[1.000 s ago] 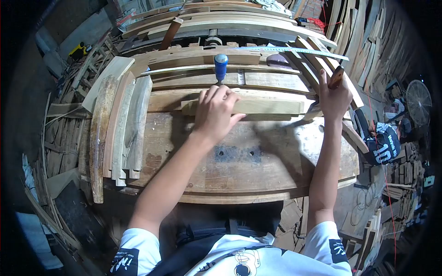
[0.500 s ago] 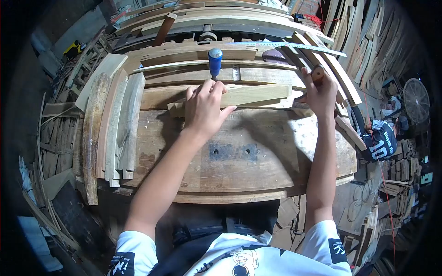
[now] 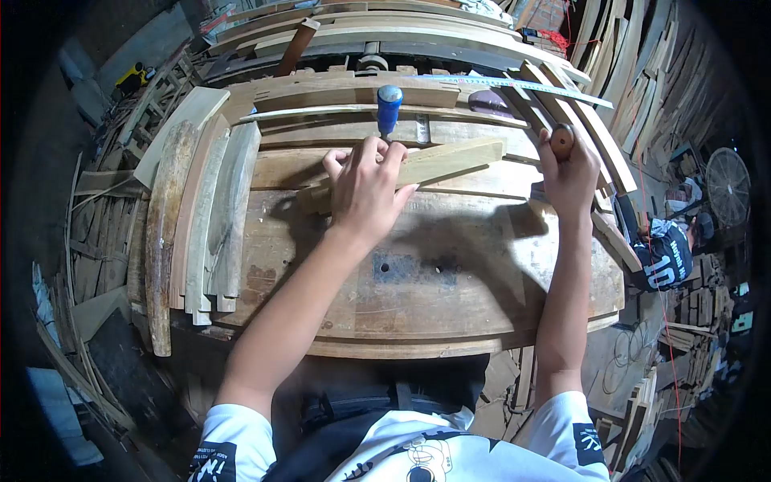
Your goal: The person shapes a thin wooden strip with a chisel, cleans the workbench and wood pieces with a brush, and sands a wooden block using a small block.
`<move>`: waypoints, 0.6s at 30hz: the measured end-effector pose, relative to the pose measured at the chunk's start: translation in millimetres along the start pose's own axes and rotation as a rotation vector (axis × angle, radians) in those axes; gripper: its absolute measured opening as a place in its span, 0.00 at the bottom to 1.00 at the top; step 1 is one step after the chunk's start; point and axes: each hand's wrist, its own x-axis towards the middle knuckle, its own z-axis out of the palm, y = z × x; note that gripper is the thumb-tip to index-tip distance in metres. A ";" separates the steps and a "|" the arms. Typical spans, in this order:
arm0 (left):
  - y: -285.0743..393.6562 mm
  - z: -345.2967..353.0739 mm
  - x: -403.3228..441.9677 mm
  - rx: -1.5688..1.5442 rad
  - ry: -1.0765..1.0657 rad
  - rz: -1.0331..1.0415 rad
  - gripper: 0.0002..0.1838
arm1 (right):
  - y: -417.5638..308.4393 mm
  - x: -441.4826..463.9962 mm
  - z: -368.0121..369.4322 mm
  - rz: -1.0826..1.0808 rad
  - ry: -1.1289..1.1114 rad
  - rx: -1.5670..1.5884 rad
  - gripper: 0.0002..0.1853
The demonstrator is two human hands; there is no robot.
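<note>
The left hand (image 3: 363,191) clasped the wooden block (image 3: 454,160) towards the workbench's (image 3: 345,309) one o'clock, seemingly to steady it; whether it pinched the blue-handled tool (image 3: 389,111) was unclear. At two, the right hand (image 3: 575,178) wrapped a wooden handle (image 3: 562,140).

The upright handle (image 3: 389,108) at upper centre is blue with a pale grey top; the handle (image 3: 562,141) at upper right is reddish brown. The counter (image 3: 337,293) is tan, with blue-grey stains mid-frame. The shirt (image 3: 377,458) at the bottom is white with black prints.
</note>
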 end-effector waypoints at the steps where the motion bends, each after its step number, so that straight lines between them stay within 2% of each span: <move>1: 0.5 0.0 -0.5 0.005 0.001 0.004 0.25 | 1.4 -1.6 0.0 -0.020 -0.025 -0.018 0.12; 2: 1.6 -1.5 -0.9 0.001 -0.003 0.002 0.24 | -3.1 -1.0 0.9 -0.111 -0.021 -0.008 0.12; 6: 1.7 0.3 -1.8 -0.007 -0.003 -0.002 0.24 | -16.1 -11.1 23.2 0.019 -0.068 0.272 0.18; 9: 3.4 -1.1 -0.1 -0.017 -0.005 -0.012 0.25 | -16.9 -14.6 32.5 -0.026 -0.048 0.356 0.16; 12: 5.0 -2.7 -0.3 -0.014 -0.009 -0.021 0.25 | -15.2 -17.9 36.0 0.179 0.053 0.480 0.16; 16: 4.3 -2.4 -1.2 -0.020 -0.003 -0.018 0.25 | -15.6 -10.5 31.1 0.241 0.051 0.682 0.17; 18: 4.8 -2.4 -0.9 -0.024 -0.002 -0.017 0.25 | -11.6 -8.8 28.1 0.294 -0.007 0.684 0.17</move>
